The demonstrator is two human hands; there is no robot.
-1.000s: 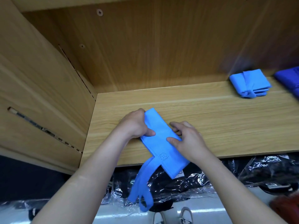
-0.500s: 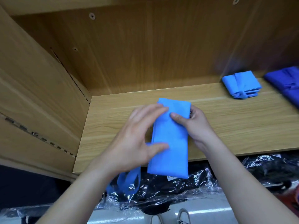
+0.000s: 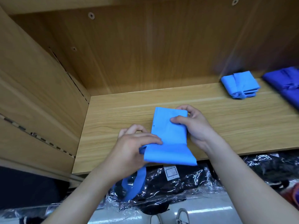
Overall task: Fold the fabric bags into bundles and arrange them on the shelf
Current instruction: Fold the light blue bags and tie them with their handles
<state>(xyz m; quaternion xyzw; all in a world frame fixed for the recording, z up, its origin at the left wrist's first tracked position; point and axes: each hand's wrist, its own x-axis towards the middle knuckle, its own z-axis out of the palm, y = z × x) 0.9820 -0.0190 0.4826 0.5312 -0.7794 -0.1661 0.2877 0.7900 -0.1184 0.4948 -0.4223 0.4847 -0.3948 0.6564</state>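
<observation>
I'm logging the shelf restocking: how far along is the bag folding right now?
Done: one light blue bundle sits back right on the shelf, dark blue fabric beside it, partly cut off. In hand: the left hand and right hand grip a bag folded to a strip, its handles hanging loose. Left: finish folding, tie it, set it beside the others.

Below the grip, the light blue bag (image 3: 168, 131) handles (image 3: 135, 183) vanish behind the left hand (image 3: 129, 149), the label (image 3: 171, 172) print there is unreadably small, and far right, the dark blue fabric (image 3: 284, 83) is cropped.
</observation>
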